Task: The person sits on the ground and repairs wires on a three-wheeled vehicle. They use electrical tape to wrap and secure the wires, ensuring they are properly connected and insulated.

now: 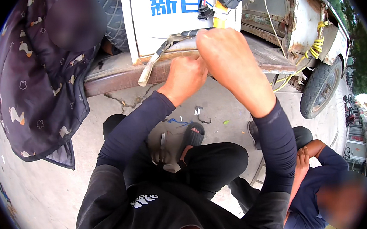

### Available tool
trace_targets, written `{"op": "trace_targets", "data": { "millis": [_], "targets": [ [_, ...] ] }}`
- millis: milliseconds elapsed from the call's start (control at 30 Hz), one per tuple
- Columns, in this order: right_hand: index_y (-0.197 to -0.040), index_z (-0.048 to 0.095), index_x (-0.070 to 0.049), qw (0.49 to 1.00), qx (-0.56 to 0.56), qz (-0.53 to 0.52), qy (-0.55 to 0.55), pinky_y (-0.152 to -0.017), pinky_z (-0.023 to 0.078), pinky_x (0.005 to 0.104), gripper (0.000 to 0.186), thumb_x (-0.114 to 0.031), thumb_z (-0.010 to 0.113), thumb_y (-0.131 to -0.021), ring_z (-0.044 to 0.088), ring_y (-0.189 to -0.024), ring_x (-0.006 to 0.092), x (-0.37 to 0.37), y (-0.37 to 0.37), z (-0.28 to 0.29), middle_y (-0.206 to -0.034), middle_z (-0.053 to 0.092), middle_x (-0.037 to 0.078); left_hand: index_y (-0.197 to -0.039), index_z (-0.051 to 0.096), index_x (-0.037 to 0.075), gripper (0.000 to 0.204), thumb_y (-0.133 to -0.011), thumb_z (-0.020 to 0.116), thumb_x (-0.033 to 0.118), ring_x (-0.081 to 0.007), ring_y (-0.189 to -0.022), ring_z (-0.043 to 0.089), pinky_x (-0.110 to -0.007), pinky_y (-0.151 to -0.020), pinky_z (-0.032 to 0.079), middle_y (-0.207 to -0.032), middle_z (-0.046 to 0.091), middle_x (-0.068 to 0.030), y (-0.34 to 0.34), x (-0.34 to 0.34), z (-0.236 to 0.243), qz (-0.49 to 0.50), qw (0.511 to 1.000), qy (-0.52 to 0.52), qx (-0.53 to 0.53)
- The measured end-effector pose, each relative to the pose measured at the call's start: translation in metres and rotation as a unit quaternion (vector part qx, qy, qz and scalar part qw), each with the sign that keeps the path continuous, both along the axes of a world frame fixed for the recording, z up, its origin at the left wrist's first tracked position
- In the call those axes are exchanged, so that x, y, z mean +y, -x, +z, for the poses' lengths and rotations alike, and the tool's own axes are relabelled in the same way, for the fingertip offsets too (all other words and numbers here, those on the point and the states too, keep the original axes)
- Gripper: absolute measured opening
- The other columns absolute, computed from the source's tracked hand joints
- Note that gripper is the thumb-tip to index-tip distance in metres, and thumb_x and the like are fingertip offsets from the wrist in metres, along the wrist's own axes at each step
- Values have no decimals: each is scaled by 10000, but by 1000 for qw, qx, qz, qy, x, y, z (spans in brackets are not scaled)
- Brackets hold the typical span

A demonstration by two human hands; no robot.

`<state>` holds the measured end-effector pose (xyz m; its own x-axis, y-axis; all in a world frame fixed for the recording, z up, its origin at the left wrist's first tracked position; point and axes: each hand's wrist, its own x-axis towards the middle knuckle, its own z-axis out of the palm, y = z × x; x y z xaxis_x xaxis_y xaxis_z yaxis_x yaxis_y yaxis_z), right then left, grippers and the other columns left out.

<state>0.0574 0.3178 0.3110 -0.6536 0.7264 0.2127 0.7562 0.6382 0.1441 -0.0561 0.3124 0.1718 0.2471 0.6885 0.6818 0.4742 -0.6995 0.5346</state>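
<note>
Working with left hand (186,78) and right hand (221,46) close together beside tape-wrapped tube (157,56). Cannot tell either grip's state.

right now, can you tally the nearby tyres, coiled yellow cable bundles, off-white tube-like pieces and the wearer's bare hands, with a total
Dark treaded rubber tyres: 2
Coiled yellow cable bundle: 1
Off-white tube-like piece: 1
Wearer's bare hands: 2 (left hand, right hand)
Total: 6
</note>
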Motion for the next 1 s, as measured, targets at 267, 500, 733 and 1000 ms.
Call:
{"op": "trace_targets", "data": {
  "millis": [267,500,733,1000],
  "targets": [
    [-914,758,-6,969,-215,-8,123,-753,597,429,201,-22,715,-718,734,-901,347,61,58,13,-927,742,198,-981,593,24,199,-789,637,48,-287,-588,657,-399,-510,500,-663,616,-111,4,-5,7,29,993,-64,96],
    [-1049,713,39,924,-74,-88,364,-797,575,419,230,-95,719,-862,725,-941,340,78,54,41,-981,736,211,-1077,592,9,232,-862,646,78,-270,-630,668,-388,-532,514,-716,632,-103,-10,-15,35,46,996,-58,58],
    [-1083,668,29,783,605,-132,59,-736,567,337,178,-93,572,-997,721,-866,203,-5,-33,-9,-948,732,137,-1268,602,-10,465,-835,749,73,-265,-614,662,-378,-531,515,-703,637,-101,-12,-6,43,62,982,-89,157],
    [-1144,633,42,674,719,-163,46,-758,566,299,176,-54,599,-1000,701,-836,149,-65,-63,-79,-1001,730,113,-1241,622,7,397,-867,711,104,-295,-620,673,-405,-544,521,-728,670,-124,-53,-13,49,91,984,-39,151]
  ]
}}
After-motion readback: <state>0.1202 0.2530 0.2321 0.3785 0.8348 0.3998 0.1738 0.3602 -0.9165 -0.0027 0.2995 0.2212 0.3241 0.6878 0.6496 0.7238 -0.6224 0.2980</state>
